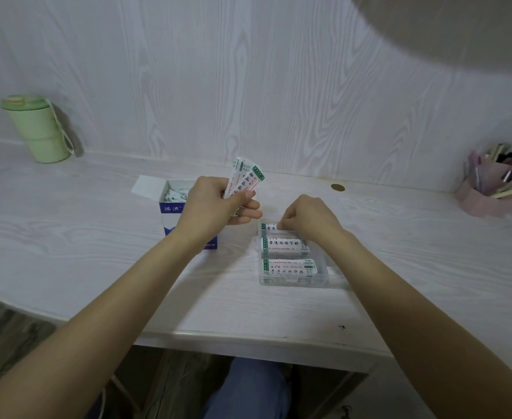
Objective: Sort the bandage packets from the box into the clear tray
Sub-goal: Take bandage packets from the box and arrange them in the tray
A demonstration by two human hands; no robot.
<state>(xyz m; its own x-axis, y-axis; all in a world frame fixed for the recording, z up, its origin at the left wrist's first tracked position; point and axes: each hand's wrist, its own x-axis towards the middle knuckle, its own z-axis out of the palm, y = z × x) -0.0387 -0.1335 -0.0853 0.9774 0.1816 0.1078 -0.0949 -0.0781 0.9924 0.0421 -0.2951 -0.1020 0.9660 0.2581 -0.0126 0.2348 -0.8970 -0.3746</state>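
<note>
A blue and white box [173,211] stands open on the desk, with more packets inside. My left hand [215,204] is in front of it and grips a fanned bunch of bandage packets [245,176], white with green ends. To the right lies the clear tray [321,279]. Two stacks of packets [285,246] lie in its middle and near compartments. My right hand [306,219] is over the far compartment and pinches a packet [270,227] that lies there.
A green lidded cup [37,128] stands at the back left by the wall. A pink holder full of pens [490,186] is at the back right. A round brass cap [337,187] sits in the desk behind the tray. The desk's front edge runs below my forearms.
</note>
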